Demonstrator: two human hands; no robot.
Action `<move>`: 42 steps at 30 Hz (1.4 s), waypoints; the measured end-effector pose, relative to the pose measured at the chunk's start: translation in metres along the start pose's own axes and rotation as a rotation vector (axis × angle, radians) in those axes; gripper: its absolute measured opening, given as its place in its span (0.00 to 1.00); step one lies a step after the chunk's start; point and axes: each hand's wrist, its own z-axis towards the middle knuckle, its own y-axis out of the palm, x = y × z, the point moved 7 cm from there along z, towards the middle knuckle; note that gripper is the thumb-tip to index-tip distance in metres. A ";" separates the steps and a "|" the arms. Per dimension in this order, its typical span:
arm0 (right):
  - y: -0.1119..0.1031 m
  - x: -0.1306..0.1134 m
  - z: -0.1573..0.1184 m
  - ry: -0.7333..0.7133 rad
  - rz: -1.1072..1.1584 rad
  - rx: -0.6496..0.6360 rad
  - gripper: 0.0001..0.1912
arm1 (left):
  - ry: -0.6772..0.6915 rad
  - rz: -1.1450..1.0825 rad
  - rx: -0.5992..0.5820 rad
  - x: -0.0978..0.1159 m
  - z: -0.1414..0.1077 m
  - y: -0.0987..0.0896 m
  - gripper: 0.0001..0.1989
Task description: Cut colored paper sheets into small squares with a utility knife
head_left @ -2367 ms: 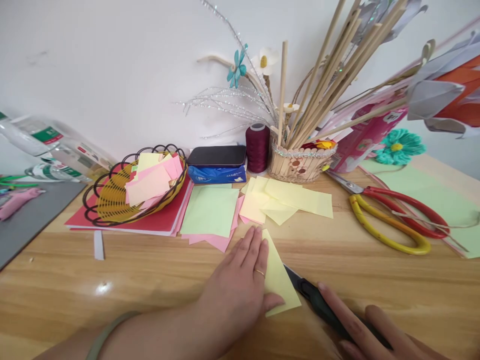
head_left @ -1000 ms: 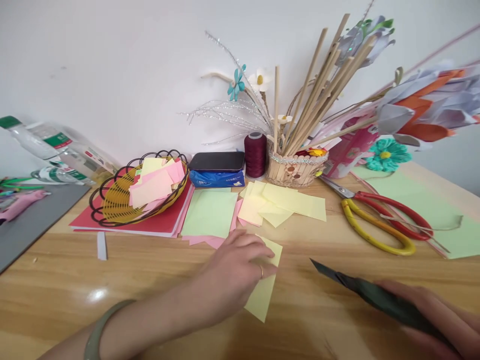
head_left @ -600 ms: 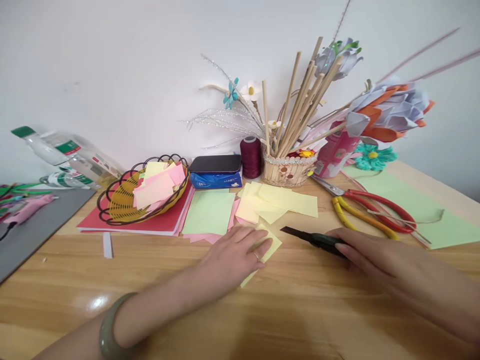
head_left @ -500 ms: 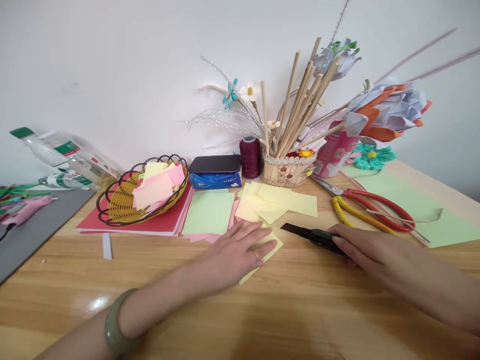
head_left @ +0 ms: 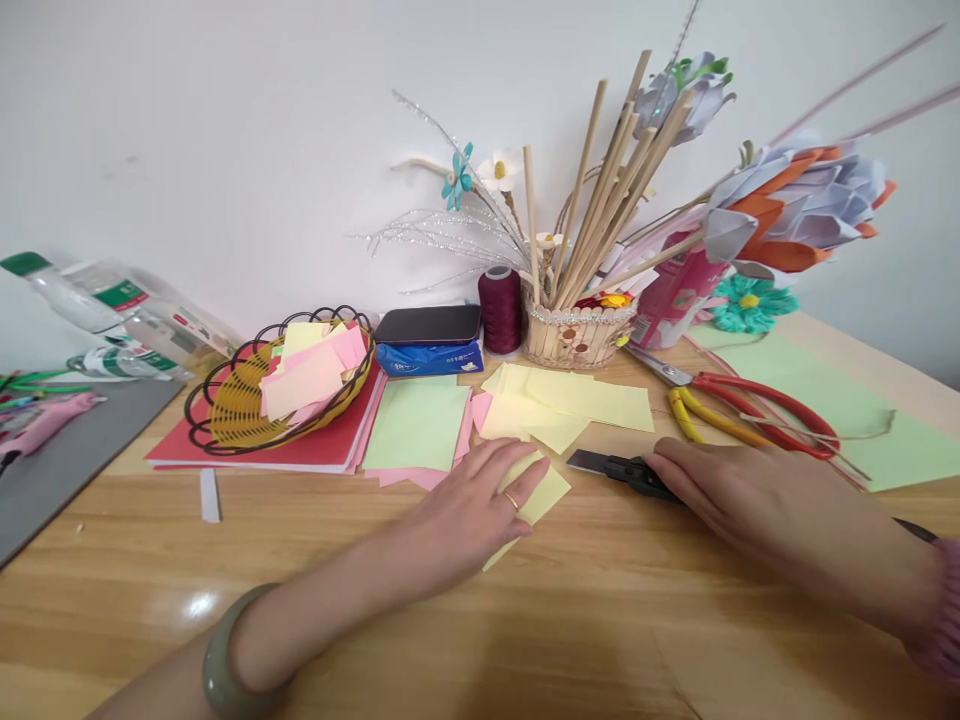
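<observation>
A black utility knife [head_left: 626, 470] points left over the wooden table, its handle gripped in my right hand [head_left: 720, 500]. My left hand [head_left: 480, 500], wearing a ring, rests with fingers spread on a small yellow paper piece [head_left: 546, 497]. Part of that piece is covered by the fingers. The blade lies just right of the paper, apart from it. Behind both hands are several overlapping yellow paper pieces [head_left: 607, 398]. A light green paper stack [head_left: 416, 425] with pink sheets under it lies beyond my left hand.
Left stands a woven basket [head_left: 232, 405] of paper scraps on red sheets [head_left: 176, 445]. Red-and-yellow-handled scissors [head_left: 787, 400] lie right, near green paper [head_left: 900, 440]. At the back are a blue tissue pack [head_left: 431, 358], a maroon thread spool [head_left: 500, 312] and a pot of sticks [head_left: 574, 340].
My left fingers have drawn in slightly on the yellow piece, uncovering more of it. My right hand has turned a little with the knife. The view has shifted slightly.
</observation>
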 end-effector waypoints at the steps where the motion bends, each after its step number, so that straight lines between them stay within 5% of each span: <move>1: 0.001 -0.002 0.001 -0.029 0.000 -0.014 0.23 | 0.004 -0.001 0.012 0.000 0.000 -0.001 0.27; 21: 0.003 -0.021 0.013 -0.253 0.017 -0.047 0.19 | 0.068 0.014 -0.037 0.003 -0.004 0.000 0.29; 27: 0.002 -0.019 0.015 -0.283 0.016 -0.043 0.17 | 0.086 0.094 0.050 0.002 -0.007 -0.002 0.24; 36: 0.000 -0.017 0.014 -0.325 0.069 -0.113 0.17 | 0.051 -0.140 -0.186 -0.008 -0.004 0.012 0.23; 42: 0.001 -0.017 0.015 -0.346 0.087 -0.176 0.17 | 0.020 -0.216 -0.218 -0.011 -0.004 0.006 0.23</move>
